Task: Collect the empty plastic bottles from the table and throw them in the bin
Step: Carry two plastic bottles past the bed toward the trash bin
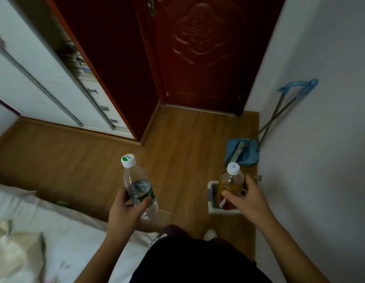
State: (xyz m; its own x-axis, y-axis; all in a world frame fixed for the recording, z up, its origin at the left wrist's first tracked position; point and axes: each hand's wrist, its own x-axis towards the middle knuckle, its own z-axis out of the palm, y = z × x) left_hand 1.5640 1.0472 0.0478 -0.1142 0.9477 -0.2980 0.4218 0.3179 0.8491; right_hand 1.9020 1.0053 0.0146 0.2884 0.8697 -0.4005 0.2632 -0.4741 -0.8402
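Bottles first: we hold two, one per hand, standing over a wooden floor (79, 160) by the dark red door (200, 54). Our left hand (124, 213) wraps the clear water bottle (139, 186) at its green label, fingers closed round the body. Our right hand (247, 199) grips the orange-tinted bottle (230, 182) by its lower half, thumb and fingers closed on it.

Orange-tinted bottle hangs directly above the small white bin (212, 201), which stands on the floor against the wall, just below a blue dustpan (241, 153). Water bottle is off to the left of the bin, over bare floor, near the bed edge (55, 227).

Step in hand, we judge: drop the right bottle. To do it well, centre it over the opening, lower a bit, then let go; the bin looks narrow and already holds something red. Then swing the left one across.

Axes: both bottles near upright, white caps toward the camera. Water bottle's long axis leans, cap up-left, base down-right. Orange one tilts only slightly.
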